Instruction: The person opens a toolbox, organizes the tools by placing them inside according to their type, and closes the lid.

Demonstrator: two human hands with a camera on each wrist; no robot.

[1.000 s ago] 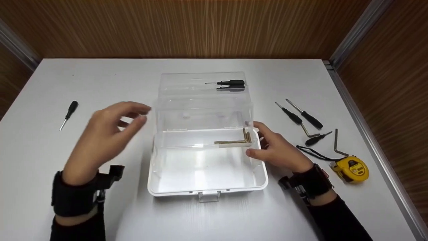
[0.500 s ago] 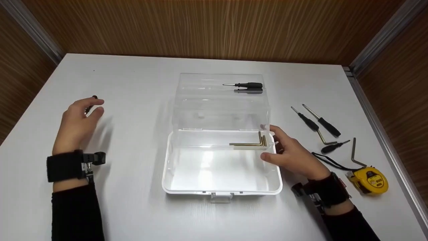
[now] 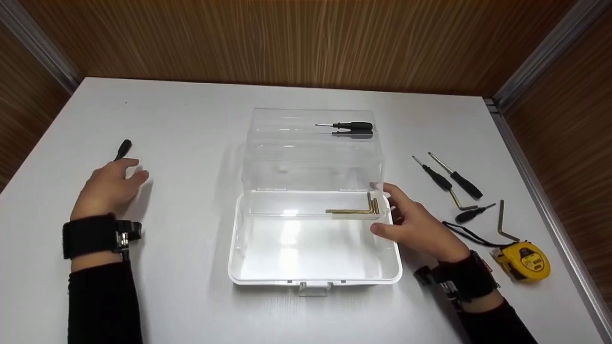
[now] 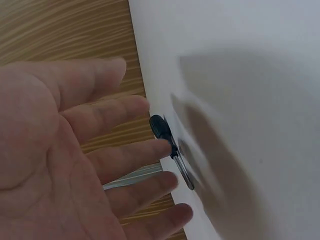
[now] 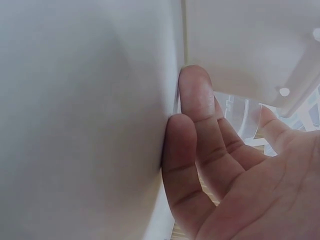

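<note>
In the head view, five screwdrivers were counted: one (image 3: 123, 149) at eleven o'clock of the left hand (image 3: 109, 187), which had been lowered, fingers relaxed. The box (image 3: 315, 267) was touched by the straight-fingered right hand (image 3: 415, 224). No writing was legible. In the left wrist view, the screwdriver (image 4: 170, 147) was seen just past spread fingertips (image 4: 160, 149). In the right wrist view, fingers (image 5: 197, 100) were pressed against the box (image 5: 240, 45).

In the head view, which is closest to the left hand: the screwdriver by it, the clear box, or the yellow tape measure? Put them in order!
From the left hand:
1. Black screwdriver, just beyond the fingertips, far left.
2. Clear box, middle of the table.
3. Yellow tape measure, far right.
</note>
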